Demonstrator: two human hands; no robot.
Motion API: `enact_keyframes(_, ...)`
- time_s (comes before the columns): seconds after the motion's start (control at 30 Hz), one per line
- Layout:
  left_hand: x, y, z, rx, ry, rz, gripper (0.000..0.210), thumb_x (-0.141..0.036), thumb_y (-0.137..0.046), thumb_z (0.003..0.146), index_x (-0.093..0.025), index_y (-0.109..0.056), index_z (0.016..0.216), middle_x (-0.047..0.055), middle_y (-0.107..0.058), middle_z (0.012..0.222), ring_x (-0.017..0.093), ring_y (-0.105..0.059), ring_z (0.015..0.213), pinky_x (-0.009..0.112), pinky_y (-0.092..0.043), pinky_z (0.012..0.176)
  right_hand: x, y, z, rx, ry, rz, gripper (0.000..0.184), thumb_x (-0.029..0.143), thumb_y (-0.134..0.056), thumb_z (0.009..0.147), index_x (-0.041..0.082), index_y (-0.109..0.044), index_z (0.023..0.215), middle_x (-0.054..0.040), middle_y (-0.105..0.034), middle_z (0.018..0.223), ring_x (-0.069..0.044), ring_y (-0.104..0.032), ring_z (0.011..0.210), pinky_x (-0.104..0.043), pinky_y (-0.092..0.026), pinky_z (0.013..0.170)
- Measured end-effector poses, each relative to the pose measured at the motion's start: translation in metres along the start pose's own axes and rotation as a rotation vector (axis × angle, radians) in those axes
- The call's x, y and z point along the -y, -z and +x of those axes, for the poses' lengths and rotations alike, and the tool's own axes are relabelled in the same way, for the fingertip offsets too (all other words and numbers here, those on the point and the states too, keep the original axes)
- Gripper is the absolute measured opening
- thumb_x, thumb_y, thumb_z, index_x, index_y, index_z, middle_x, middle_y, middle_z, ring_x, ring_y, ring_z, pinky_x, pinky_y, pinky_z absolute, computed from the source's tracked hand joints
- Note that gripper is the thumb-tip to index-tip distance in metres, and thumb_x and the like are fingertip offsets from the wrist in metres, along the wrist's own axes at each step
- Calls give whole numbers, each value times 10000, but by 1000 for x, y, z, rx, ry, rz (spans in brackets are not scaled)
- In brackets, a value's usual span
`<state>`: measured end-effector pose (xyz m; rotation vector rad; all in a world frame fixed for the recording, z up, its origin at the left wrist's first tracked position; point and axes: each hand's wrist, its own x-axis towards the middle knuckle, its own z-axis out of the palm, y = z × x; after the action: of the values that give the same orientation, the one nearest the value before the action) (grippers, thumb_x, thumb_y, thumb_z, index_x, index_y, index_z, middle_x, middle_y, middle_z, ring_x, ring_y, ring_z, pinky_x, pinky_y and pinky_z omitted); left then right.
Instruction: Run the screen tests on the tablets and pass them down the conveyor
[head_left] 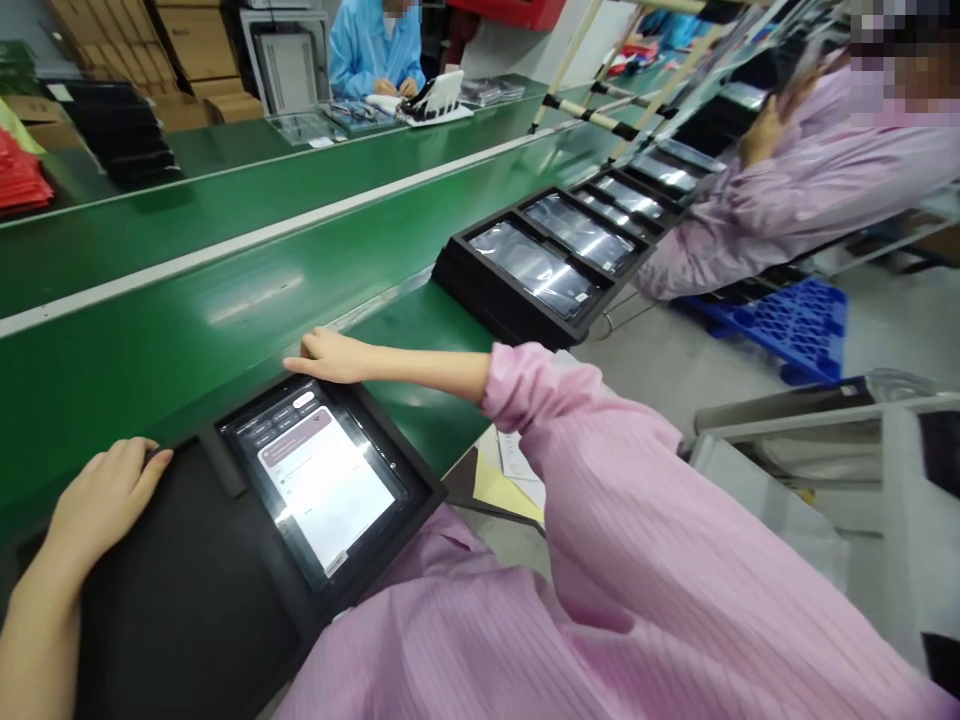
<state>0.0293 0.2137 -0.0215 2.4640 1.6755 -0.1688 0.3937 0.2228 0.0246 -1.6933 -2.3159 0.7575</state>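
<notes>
In front of me lies a black tray [187, 590] with two compartments, at the near edge of the green bench. A tablet [334, 490] with a lit, mostly white screen lies in the right compartment; bare black bottom shows in the left one. My left hand [109, 500] is closed over the tray's far rim on the left, its thumb towards the inside. Farther right, my right hand [330, 357] has its fingers curled over the far rim, just beyond the tablet's top edge. The undersides of both grips are hidden.
Stacked black trays [517, 270] holding tablets run along the bench to the right. A co-worker in a pink sleeve [810, 190] sits beside them. Another person in blue [379, 50] works across the green conveyor [247, 300]. A blue pallet [795, 325] lies on the floor.
</notes>
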Motion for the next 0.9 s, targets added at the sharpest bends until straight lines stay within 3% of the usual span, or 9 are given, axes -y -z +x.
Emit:
enact_keyframes(0.1, 0, -5, -1, -5, 40, -29, 470, -607, -169, 889, -267, -492, 891, 129, -658, 989, 363, -631, 991, 508, -487, 914, -7, -17, -44, -159, 299, -40, 407, 449, -484, 1037, 125, -720, 1109, -158, -588, 1141, -239, -545, 1070, -392, -441, 1011)
enact_keyframes(0.27, -5, -7, -4, -10, 53, -12, 455, -561, -191, 932, -231, -503, 923, 124, -644, 1023, 350, -609, 1004, 478, -468, 878, -25, -62, -104, -32, 669, -107, 337, 576, -586, 953, 358, -777, 1125, -121, -423, 1488, -347, -368, 1326, -585, -283, 1112)
enact_keyframes(0.37, -7, -7, -7, -27, 38, 6, 446, -535, -202, 964, -218, -515, 944, 122, -646, 1021, 339, -606, 998, 457, -467, 866, -31, -77, -106, -91, 492, -134, 309, 527, -542, 989, 378, -774, 1128, -103, -389, 1542, -363, -324, 1381, -652, -159, 1155)
enact_keyframes(0.43, -7, -8, -8, -47, 26, 24, 443, -522, -219, 979, -209, -532, 965, 124, -653, 1022, 334, -608, 994, 448, -471, 858, -26, -76, -100, -200, 277, -117, 390, 501, -492, 1010, 304, -723, 1255, -156, -373, 1553, -392, -285, 1413, -691, -103, 1161)
enact_keyframes(0.5, -7, -10, -8, -70, 23, 42, 438, -507, -242, 988, -200, -555, 979, 131, -658, 1033, 332, -610, 998, 440, -474, 847, -13, -71, -98, -243, 222, 20, 553, 549, -436, 1016, 192, -611, 1401, -222, -365, 1545, -396, -274, 1434, -677, -122, 1179)
enact_keyframes(0.57, -7, -12, -9, -93, 22, 54, 431, -486, -266, 992, -190, -579, 991, 138, -662, 1040, 330, -613, 1004, 433, -474, 846, 9, -65, -106, -81, 390, 310, 693, 631, -359, 1016, 151, -485, 1500, -227, -395, 1538, -344, -325, 1444, -596, -203, 1208)
enact_keyframes(0.67, -7, -14, -9, -112, 25, 61, 423, -464, -293, 996, -178, -603, 1017, 140, -670, 1043, 326, -615, 1007, 429, -473, 856, 45, -73, -132, 492, 700, 807, 798, 696, -262, 1013, 140, -350, 1579, -198, -410, 1577, -260, -373, 1478, -454, -288, 1220)
enact_keyframes(0.77, -8, -13, -9, -106, 28, 59, 415, -455, -302, 1002, -178, -609, 1030, 135, -676, 1059, 319, -615, 1015, 423, -474, 859, 72, -107, -156, 1020, 770, 1049, 896, 752, -233, 984, 113, -280, 1612, -176, -292, 1652, -223, -255, 1543, -360, -228, 1250)
enact_keyframes(0.9, -7, -13, -8, -108, 36, 64, 403, -452, -317, 1006, -180, -613, 1032, 135, -677, 1069, 320, -613, 1032, 416, -475, 846, 84, -176, -170, 1244, 713, 1159, 1012, 852, -285, 904, 107, -349, 1586, -145, -237, 1662, -219, -197, 1549, -311, -167, 1258)
